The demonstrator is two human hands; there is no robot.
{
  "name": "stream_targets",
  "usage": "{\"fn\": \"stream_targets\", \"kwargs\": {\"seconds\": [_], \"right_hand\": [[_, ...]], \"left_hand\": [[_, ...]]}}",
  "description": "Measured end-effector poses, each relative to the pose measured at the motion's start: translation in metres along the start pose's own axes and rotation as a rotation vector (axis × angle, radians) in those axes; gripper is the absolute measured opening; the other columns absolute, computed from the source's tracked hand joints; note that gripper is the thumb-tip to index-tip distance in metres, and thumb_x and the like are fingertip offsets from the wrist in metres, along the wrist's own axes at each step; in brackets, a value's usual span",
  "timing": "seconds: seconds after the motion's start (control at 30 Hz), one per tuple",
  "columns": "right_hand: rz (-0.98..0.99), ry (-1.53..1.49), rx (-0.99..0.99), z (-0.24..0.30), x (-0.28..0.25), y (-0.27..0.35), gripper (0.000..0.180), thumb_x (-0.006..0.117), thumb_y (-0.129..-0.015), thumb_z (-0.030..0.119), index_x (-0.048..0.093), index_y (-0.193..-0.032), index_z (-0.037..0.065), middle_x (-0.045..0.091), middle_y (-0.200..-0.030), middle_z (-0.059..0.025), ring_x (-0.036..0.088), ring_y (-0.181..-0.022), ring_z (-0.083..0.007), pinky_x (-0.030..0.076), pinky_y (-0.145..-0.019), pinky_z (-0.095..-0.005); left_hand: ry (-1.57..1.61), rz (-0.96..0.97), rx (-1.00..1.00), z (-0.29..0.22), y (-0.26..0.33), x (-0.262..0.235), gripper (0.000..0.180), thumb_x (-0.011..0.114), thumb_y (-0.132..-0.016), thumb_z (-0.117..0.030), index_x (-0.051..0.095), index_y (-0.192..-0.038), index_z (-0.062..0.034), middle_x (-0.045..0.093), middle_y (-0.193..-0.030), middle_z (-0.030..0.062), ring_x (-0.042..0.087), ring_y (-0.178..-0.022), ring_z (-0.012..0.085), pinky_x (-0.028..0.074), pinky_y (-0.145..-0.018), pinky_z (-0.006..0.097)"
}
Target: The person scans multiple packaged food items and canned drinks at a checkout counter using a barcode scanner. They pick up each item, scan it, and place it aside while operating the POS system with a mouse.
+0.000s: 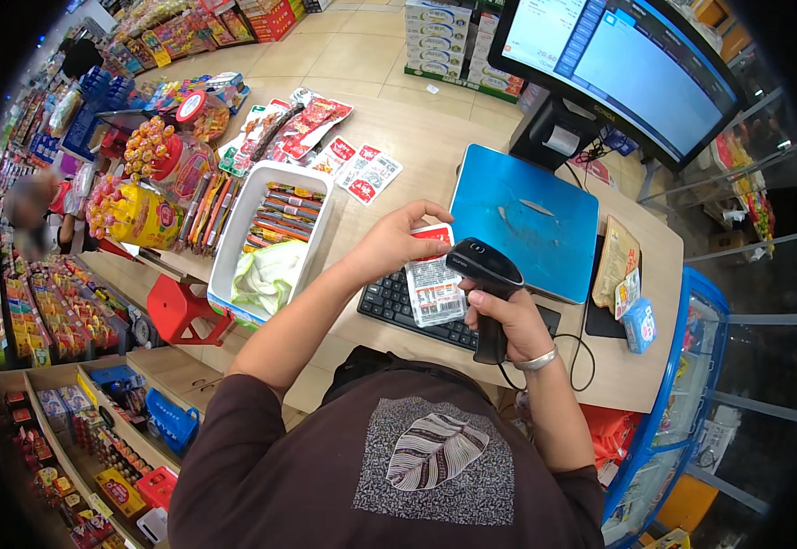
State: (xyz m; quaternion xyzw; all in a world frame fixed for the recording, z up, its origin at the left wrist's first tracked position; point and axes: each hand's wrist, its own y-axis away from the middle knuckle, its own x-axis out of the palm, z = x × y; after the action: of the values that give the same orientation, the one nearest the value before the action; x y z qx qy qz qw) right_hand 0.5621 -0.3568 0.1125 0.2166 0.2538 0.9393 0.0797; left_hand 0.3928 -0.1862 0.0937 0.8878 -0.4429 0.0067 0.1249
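Note:
My left hand (402,243) grips the top of a flat red-and-white snack package (435,291), its printed side with a barcode facing up. My right hand (513,324), with a silver bracelet at the wrist, is wrapped round the handle of a black barcode scanner (484,263). The scanner's head lies over the package's upper right side in this view; whether they touch I cannot tell. Beneath the package is a black keyboard (384,304), partly covered by it and by the scanner. A blue flat-topped plate (522,215) lies just beyond the scanner.
A white bin (323,215) of snack sticks stands left, by candy jars (156,215) and snack packs (316,125). A monitor (641,78) rises far right. A brown package (614,261) and a small blue pack (639,326) lie right. The scanner's cable (590,361) loops beside my wrist.

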Motion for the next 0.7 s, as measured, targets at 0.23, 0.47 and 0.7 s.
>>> {"fn": "stream_targets", "kwargs": {"seconds": [0.23, 0.47, 0.7], "right_hand": [[-0.099, -0.014, -0.139, -0.013, -0.005, 0.022, 0.032, 0.071, -0.087, 0.014, 0.061, -0.114, -0.001, 0.067, -0.104, -0.009, 0.067, -0.087, -0.0182, 0.055, -0.078, -0.0306], [-0.175, -0.169, -0.111, -0.023, -0.027, 0.037, 0.028, 0.067, -0.09, 0.018, 0.062, -0.108, -0.002, 0.067, -0.099, -0.01, 0.067, -0.089, -0.0198, 0.055, -0.082, -0.0317], [-0.259, -0.203, -0.183, -0.022, -0.043, 0.057, 0.028, 0.067, -0.091, 0.017, 0.062, -0.111, -0.002, 0.067, -0.105, -0.0111, 0.067, -0.086, -0.018, 0.055, -0.078, -0.0305]], "left_hand": [[0.56, -0.253, -0.09, 0.01, 0.029, 0.045, 0.058, 0.067, -0.092, -0.021, 0.04, -0.141, -0.0074, 0.061, -0.117, 0.0148, 0.063, -0.102, 0.0191, 0.054, -0.087, 0.033], [0.74, -0.156, -0.123, 0.062, 0.061, 0.103, 0.046, 0.064, -0.094, -0.024, 0.046, -0.132, -0.0048, 0.062, -0.122, 0.0111, 0.062, -0.111, 0.0223, 0.052, -0.095, 0.039], [0.437, -0.174, -0.218, 0.056, 0.054, 0.119, 0.026, 0.066, -0.09, -0.009, 0.061, -0.116, -0.0066, 0.067, -0.112, 0.0054, 0.066, -0.097, 0.0147, 0.058, -0.078, 0.03]]}}
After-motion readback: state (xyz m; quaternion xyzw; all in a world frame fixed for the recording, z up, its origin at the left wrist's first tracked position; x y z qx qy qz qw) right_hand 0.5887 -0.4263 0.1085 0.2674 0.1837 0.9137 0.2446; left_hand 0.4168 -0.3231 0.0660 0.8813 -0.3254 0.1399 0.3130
